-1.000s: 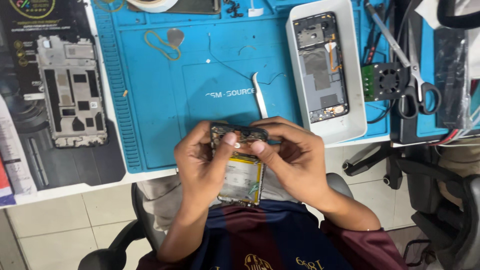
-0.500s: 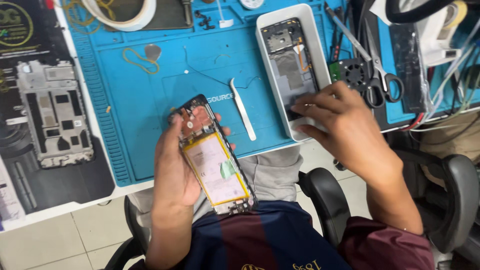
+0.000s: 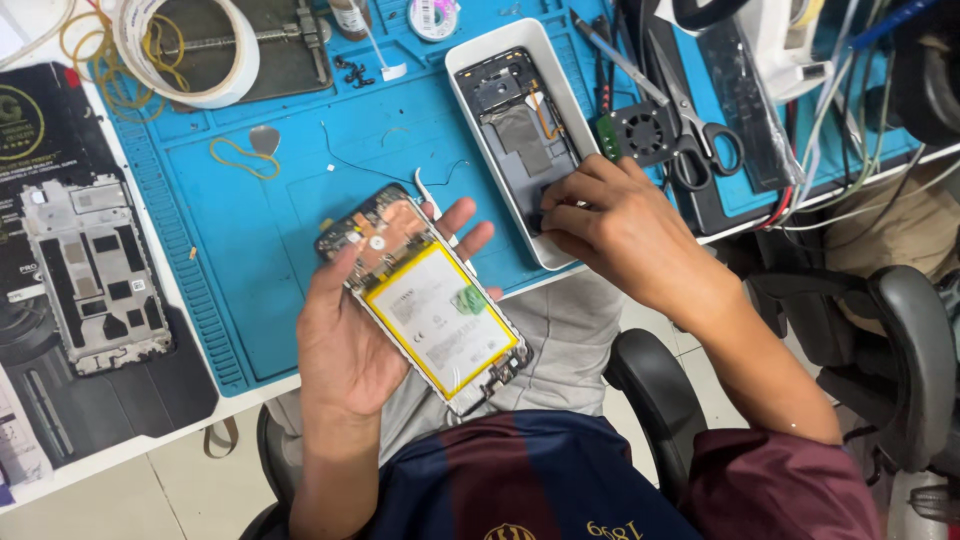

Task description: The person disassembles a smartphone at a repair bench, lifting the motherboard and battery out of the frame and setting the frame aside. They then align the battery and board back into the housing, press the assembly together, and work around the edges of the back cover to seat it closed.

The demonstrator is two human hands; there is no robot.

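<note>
Head view: blue mat [image 3: 300,200] on cluttered, seemingly white workbench [image 3: 120,440].

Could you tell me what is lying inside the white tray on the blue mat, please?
The white tray holds an opened phone back housing. The right hand covers its lower end, so anything there is hidden.

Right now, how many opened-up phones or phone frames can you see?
3. One phone with its battery showing lies in the left hand; one sits in the white tray under the right hand; a bare frame lies far left.
</note>
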